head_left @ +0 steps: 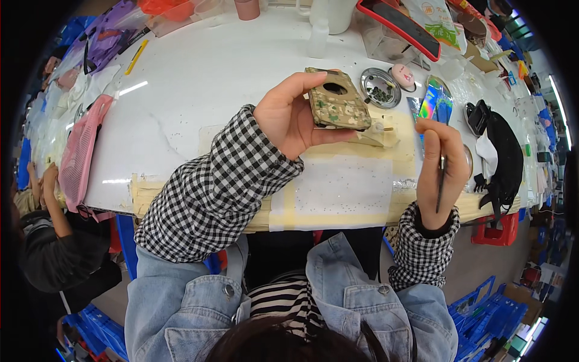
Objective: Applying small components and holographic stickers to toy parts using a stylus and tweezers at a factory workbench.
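My left hand (292,114) is closed around the edges of a camouflage-painted model tank hull (341,111), a boxy shell with a round opening in its top. It is held up above the table, tilted. To its right, my right hand (445,160) is closed on slim dark tweezers (442,181), which lie along the palm; their tips are hard to make out. A round metal dish (387,103) with small dark green parts (381,93) stands just beyond the hull. Under my hands lies a white sheet (338,193) with tiny specks, bordered by yellowish tape (401,163).
A red-cased phone (401,27) leans on a clear box at the back right. Beside the dish are a pink oval object (403,76) and a shiny rainbow packet (435,102). A black bag (505,157) lies far right. A pink mesh pouch (84,157) and another person's arm (57,205) are at left.
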A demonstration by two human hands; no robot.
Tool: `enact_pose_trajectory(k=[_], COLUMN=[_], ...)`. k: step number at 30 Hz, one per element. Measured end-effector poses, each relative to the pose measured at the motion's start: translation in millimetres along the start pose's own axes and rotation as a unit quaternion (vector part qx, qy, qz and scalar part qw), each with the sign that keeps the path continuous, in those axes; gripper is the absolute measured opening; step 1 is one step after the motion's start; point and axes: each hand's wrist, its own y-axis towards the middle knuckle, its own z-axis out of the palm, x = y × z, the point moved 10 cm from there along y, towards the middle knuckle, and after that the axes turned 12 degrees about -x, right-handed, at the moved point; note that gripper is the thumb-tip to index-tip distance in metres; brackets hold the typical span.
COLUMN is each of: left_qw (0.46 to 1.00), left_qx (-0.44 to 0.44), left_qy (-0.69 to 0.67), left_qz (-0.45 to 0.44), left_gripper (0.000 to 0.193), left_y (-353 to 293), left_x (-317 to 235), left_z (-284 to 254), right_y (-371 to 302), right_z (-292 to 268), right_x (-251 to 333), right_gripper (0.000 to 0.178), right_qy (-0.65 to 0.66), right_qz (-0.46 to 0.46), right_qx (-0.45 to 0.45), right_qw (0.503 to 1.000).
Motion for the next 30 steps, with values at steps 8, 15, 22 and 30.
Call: enact_pose_trajectory(k=[8,15,22,30], left_qw=[1.000,1.000,0.998,0.999], left_qx=[0.002,0.010,0.029,0.018], left_qy=[-0.017,-0.012,0.000,0.014], left_qz=[-0.016,-0.023,-0.049,-0.040], left_gripper=[0.044,0.045,0.046,0.045], left_y=[5,3,1,-1], left_x=[3,5,10,11], left_z=[-5,0,3,4], right_y=[-7,2,10,3], right_z=[25,4,10,42], right_x=[2,15,39,28], right_gripper=[0.015,0.014,0.012,0.009], right_qy=[-0.035,-0.023,0.200,0.295], right_qz=[-0.076,-0.056,0.009,0.103], right_qx=[0.043,-0.019,-0.031,0.026], right_qw=[0.996,0.998,0.979,0.950])
